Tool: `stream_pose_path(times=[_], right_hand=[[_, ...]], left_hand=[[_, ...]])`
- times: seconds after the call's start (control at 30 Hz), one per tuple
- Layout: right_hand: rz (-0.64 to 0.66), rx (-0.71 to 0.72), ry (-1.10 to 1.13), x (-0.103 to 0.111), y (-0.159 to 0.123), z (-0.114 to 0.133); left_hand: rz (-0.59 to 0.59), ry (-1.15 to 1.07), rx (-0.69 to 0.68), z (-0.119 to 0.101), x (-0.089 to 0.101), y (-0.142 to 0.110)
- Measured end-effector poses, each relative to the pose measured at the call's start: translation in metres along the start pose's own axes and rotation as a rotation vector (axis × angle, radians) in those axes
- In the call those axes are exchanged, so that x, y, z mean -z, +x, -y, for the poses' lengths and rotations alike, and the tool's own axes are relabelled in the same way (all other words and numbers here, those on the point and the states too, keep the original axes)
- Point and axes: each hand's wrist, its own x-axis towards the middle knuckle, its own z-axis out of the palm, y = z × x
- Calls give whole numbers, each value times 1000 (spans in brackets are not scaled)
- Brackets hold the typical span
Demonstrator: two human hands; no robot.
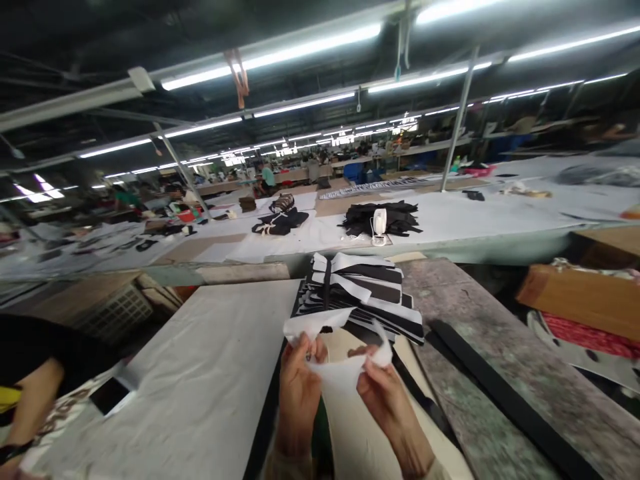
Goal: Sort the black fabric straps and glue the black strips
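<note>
My left hand (299, 387) and my right hand (387, 400) are both closed on a thin white fabric piece (336, 365), pinching its upper corners just above the table. The piece curls between my fingers and hangs down toward me. Right behind it lies a stack of black and white cut fabric pieces (360, 293), piled flat and fanned slightly to the right.
A white sheet (200, 373) covers the table to the left. A long black strip (505, 393) lies on the worn grey table top (480, 333) at right. Another person's arm (30, 400) is at the far left. Behind are long tables with black fabric piles (383, 219).
</note>
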Motion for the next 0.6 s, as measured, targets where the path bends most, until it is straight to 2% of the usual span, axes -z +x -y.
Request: stream_pose_path(times=[0.1,0.17,0.2,0.3,0.43,0.5,0.6], right_hand=[[429,272,-235,-1,-15,38],[647,346,-511,-4,-27,61],[698,336,-650,-7,-33,70],[769,301,-893,-18,-47,82],[794,380,-847,-21,-50,68],[711,382,-785,-14,-48,55],[517,348,-646,-2,-47,37]], left_hand=[[3,-85,7,-15,-1,-14],[56,-131,21,-26,3,-18],[64,-157,26,-32,6,-19],[-21,-224,58,-53,15,-19],[-123,-236,82,-84,16,-24],[-166,-210,61,-96,11,-28],[-192,-154,50,-108,4,-33]])
